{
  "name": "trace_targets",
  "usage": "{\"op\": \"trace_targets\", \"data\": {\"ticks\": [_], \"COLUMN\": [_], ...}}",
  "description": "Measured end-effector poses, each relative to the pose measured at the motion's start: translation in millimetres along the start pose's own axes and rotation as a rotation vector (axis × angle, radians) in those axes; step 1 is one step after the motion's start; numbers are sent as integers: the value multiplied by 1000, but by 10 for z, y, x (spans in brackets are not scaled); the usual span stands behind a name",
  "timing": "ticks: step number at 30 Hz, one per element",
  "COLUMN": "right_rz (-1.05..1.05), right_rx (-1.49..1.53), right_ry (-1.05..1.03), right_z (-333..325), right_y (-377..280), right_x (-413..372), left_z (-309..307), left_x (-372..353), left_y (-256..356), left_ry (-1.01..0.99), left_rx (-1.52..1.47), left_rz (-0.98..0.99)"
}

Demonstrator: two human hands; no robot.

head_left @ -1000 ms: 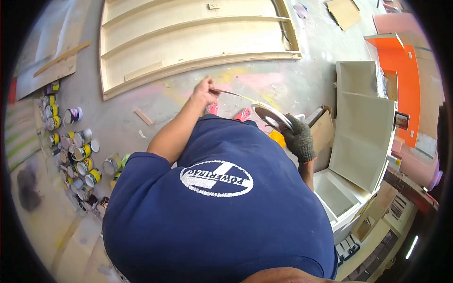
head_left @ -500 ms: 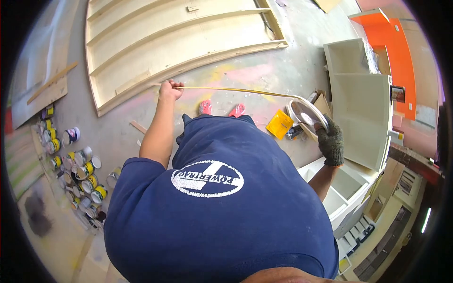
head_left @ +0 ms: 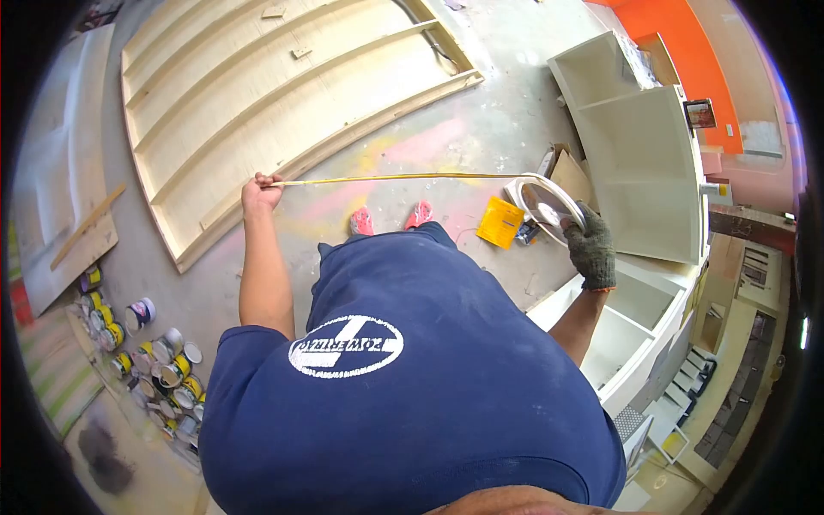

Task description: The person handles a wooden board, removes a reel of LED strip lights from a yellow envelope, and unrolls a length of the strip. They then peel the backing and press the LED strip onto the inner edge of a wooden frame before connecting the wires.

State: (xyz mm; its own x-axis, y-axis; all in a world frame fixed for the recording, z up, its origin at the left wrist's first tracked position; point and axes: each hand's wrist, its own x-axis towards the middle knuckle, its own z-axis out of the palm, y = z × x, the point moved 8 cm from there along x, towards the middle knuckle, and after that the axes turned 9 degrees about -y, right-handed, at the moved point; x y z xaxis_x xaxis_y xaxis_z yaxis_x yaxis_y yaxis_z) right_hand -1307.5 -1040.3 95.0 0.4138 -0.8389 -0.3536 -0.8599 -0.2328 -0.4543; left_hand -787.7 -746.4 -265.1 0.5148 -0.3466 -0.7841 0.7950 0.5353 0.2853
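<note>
My bare left hand (head_left: 260,194) pinches the free end of a thin pale edge-banding strip (head_left: 403,178), held out far to the left. The strip runs taut and level across to a round roll (head_left: 548,204) of the same strip. My right hand (head_left: 590,246), in a dark knit glove, grips that roll at its lower right edge, beside the white cabinet. Both arms are spread wide above the concrete floor, over my pink shoes (head_left: 390,218).
A large curved wooden frame (head_left: 283,103) lies on the floor ahead. White cabinet units (head_left: 639,154) stand at the right. Several paint cans (head_left: 150,356) cluster at the lower left. A yellow packet (head_left: 499,222) and cardboard (head_left: 568,176) lie near the roll.
My left hand has drawn the strip's end far out to the left, so much more strip is unrolled. The right hand has kept hold of the roll.
</note>
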Motion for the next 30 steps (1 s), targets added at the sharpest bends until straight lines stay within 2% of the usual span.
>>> {"op": "trace_targets", "data": {"ticks": [5,7,10,11,13,14,16,19,21,23,25,27,30], "right_rz": [11,-166,-148,-163,-110,-145,-90,-87,-93,-99,-176,-160,-95], "right_rx": [-32,-130,-21,56,126,130,22,113,102,-58,-235,1,13], "right_ry": [-17,183,102,76,-4,-7,63,6,52,-6,33,85,128], "right_z": [-4,-52,3,60,143,174,175,196,168,149,170,155,122], "right_y": [152,144,29,45,80,108,271,171,165,-18,14,66,0], "right_x": [5,-14,-20,28,89,108,162,137,155,132,99,132,93], "left_z": [104,161,83,116,87,151,240,296,316,318,287,273,289], "left_x": [-96,-117,0,-13,60,9,-137,-242,-270,-262,-228,-232,-323], "left_y": [200,260,348,358,428,488,496,510,517,505,498,535,565], "left_ry": [-41,-52,-7,-72,-64,-74,-57,-74,-90,-112,-137,-162,-109], "left_rx": [15,-7,-14,-66,-88,-106,-118,-121,-135,-105,-118,-61,-16], "left_rz": [25,51,91,52,25,55,90,73,59,72,46,92,71]}}
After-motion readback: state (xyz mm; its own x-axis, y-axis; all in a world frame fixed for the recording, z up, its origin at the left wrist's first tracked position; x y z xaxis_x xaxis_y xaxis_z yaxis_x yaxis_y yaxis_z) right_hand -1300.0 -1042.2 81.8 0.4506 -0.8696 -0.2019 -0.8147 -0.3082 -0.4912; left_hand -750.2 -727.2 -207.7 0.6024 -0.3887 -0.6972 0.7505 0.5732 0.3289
